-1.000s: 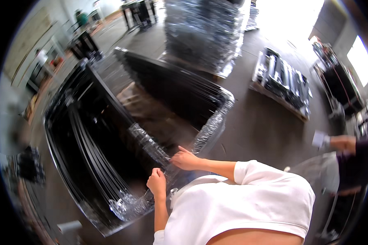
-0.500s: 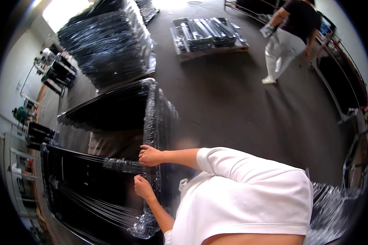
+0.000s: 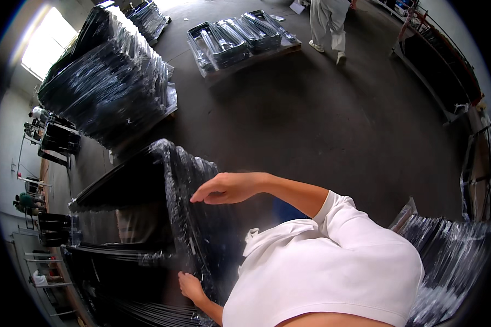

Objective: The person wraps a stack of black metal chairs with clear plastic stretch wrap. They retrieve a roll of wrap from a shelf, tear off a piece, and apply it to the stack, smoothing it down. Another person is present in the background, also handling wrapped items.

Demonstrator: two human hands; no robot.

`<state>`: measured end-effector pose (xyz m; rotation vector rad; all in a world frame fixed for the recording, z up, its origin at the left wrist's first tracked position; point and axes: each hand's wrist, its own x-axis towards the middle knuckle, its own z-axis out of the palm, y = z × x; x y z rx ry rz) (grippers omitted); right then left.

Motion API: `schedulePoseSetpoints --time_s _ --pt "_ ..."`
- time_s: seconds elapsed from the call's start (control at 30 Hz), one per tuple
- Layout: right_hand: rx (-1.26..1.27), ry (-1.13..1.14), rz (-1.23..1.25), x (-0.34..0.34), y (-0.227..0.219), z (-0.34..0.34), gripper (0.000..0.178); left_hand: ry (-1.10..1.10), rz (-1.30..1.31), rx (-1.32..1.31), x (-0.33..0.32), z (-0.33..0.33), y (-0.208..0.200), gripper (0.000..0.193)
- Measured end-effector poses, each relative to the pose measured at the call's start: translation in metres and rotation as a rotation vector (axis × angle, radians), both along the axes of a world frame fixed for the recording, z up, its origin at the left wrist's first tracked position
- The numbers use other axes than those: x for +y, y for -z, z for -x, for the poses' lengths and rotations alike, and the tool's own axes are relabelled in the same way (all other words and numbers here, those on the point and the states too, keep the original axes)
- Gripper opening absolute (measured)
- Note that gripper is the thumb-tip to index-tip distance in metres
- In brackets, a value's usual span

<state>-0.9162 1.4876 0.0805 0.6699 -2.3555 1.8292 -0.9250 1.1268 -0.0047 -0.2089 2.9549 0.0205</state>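
Directly before me stands a stack of black frames (image 3: 114,226) wrapped in clear plastic film (image 3: 174,185), which is bunched thickly along the near upright edge. My right hand (image 3: 226,188), the upper one in the picture, is held beside that wrapped edge. Its fingers are stretched out, with a gap below the thumb, and nothing shows in it. Lower down, my left hand (image 3: 191,286) is at the wrapped edge, fingers curled in. What it grips, if anything, is hidden. Taut strands of film cross the dark openings below.
Beyond stands a tall film-wrapped stack (image 3: 112,82). A low pallet (image 3: 256,57) of wrapped black frames lies on the floor ahead, with a person (image 3: 327,24) in light trousers past it. Another wrapped stack (image 3: 442,267) is behind me at right; racks (image 3: 436,71) line the far right.
My right hand has lifted off the wrapped edge and opened; my left hand is lower in the picture. The view has shifted, and the person has walked farther away.
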Motion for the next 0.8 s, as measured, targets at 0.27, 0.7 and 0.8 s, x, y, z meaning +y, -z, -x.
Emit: schedulePoseSetpoints --time_s 0.27,0.7,0.8 --pt "0.669 0.374 0.122 0.165 -0.111 -0.013 0.037 0.773 -0.792 0.605 0.285 0.086 -0.12 0.027" --pt "1.077 0.66 0.002 0.288 -0.18 0.057 0.046 1.355 -1.673 1.424 0.484 0.177 -0.249 0.055" --pt "1.12 0.673 -0.021 0.306 -0.179 0.112 0.047 1.349 -1.747 1.485 0.504 0.222 -0.249 0.058"
